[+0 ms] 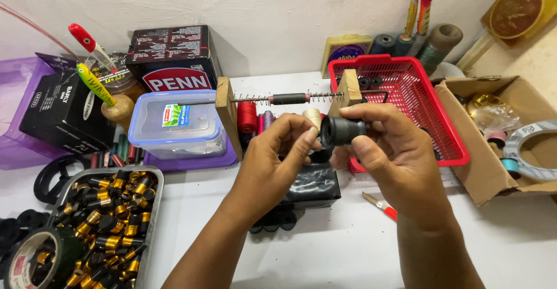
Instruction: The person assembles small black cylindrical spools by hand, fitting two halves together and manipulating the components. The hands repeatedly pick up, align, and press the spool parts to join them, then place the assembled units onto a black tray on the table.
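My right hand (390,150) holds a short black cylindrical part (342,130) between thumb and fingers, raised above the white table. My left hand (277,155) meets it from the left, fingertips pinched at the part's open end; whether it holds something small there is hidden. Just behind the hands stands a wooden jig (227,114) with a threaded rod, springs and a black sleeve (289,98) strung between two wooden blocks. Below the hands lies a black wrapped block (310,187).
A metal tray (152,219) of several black-and-gold small parts sits at the front left, a tape roll (35,260) beside it. A clear lidded tub (174,123), dark boxes, thread spools, a red basket (418,103), a cardboard box (481,150) and a red-handled knife (380,205) surround the hands.
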